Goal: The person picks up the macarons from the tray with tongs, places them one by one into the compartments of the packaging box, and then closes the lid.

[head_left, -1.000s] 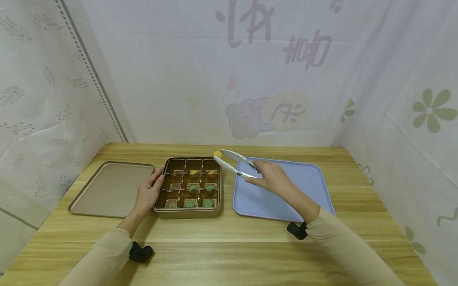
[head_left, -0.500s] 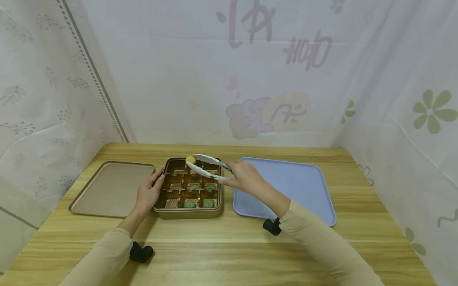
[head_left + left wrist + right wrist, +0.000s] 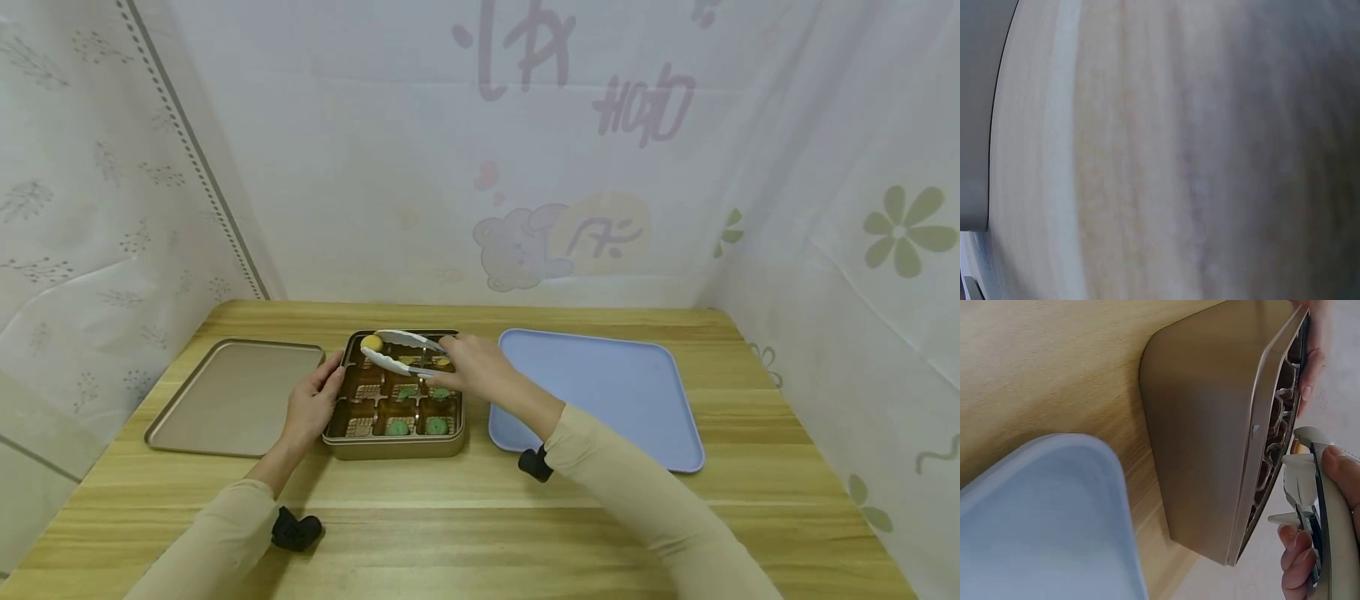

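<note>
My right hand (image 3: 480, 367) holds white-tipped tongs (image 3: 411, 339) over the gold tin's back row; a yellow round piece (image 3: 371, 342) sits between the tong tips at the back left compartment. My left hand (image 3: 311, 407) grips the left side of the tin (image 3: 397, 449). Inside the tin is a divided brown insert with green pieces (image 3: 437, 426) in the middle and front rows and yellow ones (image 3: 442, 362) in the back row, partly behind the tongs. The right wrist view shows the tongs (image 3: 1335, 537) in my right hand (image 3: 1297, 559) beside the tin (image 3: 1204, 425).
A gold lid or tray (image 3: 232, 400) lies left of the tin. To the right is a blue tray (image 3: 615, 392). Black wrist-worn pieces (image 3: 296, 530) hang under both forearms, and a patterned cloth (image 3: 360, 167) stands behind the table.
My right hand has moved left with the tongs and yellow piece, from between the tray and tin to above the tin's back left. My left hand has stayed on the tin.
</note>
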`<state>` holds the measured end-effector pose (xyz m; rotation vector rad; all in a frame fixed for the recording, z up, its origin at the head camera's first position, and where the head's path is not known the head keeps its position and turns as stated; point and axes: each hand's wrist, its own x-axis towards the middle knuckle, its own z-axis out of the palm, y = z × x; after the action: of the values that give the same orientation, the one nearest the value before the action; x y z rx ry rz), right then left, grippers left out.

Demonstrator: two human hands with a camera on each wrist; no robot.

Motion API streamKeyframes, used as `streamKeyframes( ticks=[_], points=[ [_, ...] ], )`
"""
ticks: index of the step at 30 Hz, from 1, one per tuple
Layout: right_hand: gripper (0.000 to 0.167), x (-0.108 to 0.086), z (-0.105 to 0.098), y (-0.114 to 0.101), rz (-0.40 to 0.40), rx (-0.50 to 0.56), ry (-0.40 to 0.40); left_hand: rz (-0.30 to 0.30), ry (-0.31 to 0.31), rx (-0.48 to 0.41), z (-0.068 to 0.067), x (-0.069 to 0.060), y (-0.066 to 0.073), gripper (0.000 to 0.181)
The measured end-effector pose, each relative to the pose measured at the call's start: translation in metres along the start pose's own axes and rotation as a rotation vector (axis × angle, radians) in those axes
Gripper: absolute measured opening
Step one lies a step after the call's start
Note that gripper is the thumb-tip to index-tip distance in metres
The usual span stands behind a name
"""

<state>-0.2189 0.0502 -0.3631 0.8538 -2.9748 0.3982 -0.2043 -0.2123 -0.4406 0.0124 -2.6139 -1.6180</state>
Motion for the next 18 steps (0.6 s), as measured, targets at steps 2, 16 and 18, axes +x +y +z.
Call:
streamKeyframes(
  ticks=[2, 16, 18],
  points=[
    [0.051, 0.003, 0.000, -0.002, 0.006, -0.003, -0.017, 0.000, -0.003, 0.004, 0.000, 0.000, 0.000, 0.050],
    [0.047, 0.019, -0.001, -0.012, 0.039, -0.030, -0.083, -0.025, 0.003, 0.022, 0.000, 0.000, 0.002, 0.050],
    [0.046, 0.021, -0.003, -0.014, 0.043, -0.029, -0.105, -0.029, 0.002, 0.015, 0.000, 0.000, 0.002, 0.050]
  ],
)
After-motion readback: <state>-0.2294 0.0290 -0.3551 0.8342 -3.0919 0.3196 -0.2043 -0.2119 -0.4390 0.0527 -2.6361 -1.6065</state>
